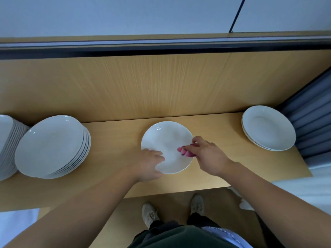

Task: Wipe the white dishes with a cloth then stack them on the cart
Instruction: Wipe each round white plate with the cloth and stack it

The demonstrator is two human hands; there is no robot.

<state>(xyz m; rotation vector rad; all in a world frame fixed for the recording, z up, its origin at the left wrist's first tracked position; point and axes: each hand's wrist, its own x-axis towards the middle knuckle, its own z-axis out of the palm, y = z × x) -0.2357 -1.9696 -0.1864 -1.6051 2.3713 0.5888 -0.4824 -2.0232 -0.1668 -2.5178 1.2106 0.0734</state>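
**Pink cloth bunched on a white dish, a hand at each near edge**

Pink cloth (184, 151) shows only as a small crumpled wad; most of it is buried under the curled fingers of the right hand (206, 154), which grips it. The left hand (150, 163) covers the near-left rim of the shallow white dish (166, 138), and whether its thumb hooks under that rim cannot be made out.

This dish lies flat on the wooden tabletop (116, 136) between the two hands, the cloth pressed onto its inner right side. The left hand's fingers lie fairly straight across the rim, not curled. Both bare forearms reach forward from the lower corners and converge on the dish.

To the left, well apart, stands a tall stack of white dishes (48, 145), leaning against a second stack (7, 140) that the left border cuts off. To the right, near the tabletop's far corner, sits a low pile of dishes (268, 127); its count is hard to tell. A grey pleated curtain (313, 113) hangs just beside it.
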